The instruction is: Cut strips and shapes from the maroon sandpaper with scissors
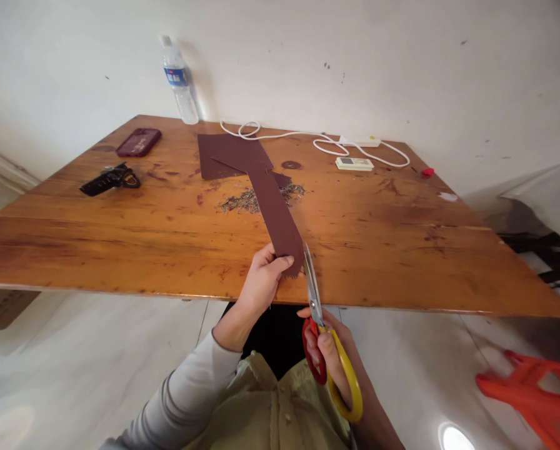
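counter's left end: on the glossy brown wooden counter (74, 231), a small black object (99, 182) of unclear kind lies near a dark red rectangular phone case (139, 142).
back left: a clear plastic bottle with a blue label (177, 81) stands by the wall.
flat dark maroon sheet (219, 147): lies toward the back; best left there, well away from the blades.
loose heap of fine, mixed-colour clippings (242, 201): mid-counter; new offcuts would be easy to gather if they fell close to it.
left hand (256, 281): grasping the near end of a long dark maroon strip (280, 212), seemingly paper or thin card, thumb on top.
strip: passes over the clippings, its near end raggedly toothed by the counter's front edge; keeping it taut and flat should give a cleaner cut.
red-and-yellow-handled metal scissors (314, 294): points away from the body, blades beside the strip's right edge; contact is hard to tell. short, even snips seem wise, turning the strip rather than the wrist, with the left thumb kept behind the cutting line.
right hand (339, 369): wrapped through the scissors' handles, gripping them.
back right: a looped white cord (289, 134) and a pale rectangular remote (354, 164), both apart from the blades.
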Action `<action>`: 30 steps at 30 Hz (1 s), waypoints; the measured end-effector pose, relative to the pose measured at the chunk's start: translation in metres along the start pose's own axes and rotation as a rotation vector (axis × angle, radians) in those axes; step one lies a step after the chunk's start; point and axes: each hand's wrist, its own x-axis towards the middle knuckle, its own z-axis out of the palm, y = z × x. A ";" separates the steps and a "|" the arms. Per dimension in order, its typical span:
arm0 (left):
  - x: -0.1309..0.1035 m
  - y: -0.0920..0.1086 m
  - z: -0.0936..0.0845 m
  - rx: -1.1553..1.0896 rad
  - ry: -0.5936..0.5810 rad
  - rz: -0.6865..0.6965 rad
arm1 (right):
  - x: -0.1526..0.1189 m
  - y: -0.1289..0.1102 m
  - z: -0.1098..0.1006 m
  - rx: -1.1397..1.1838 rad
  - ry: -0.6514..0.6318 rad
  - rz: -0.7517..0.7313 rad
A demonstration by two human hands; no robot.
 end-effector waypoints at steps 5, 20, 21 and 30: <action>0.000 0.000 0.000 0.007 -0.004 0.011 | 0.003 0.005 -0.007 -0.067 0.030 -0.019; -0.001 0.001 0.001 0.004 -0.006 0.001 | 0.002 0.006 -0.001 -0.027 0.019 0.027; -0.001 0.001 0.001 0.001 0.002 0.003 | 0.002 0.004 -0.002 -0.018 -0.003 0.014; 0.000 0.000 -0.001 0.033 0.009 0.049 | 0.005 0.004 -0.010 -0.160 0.044 -0.014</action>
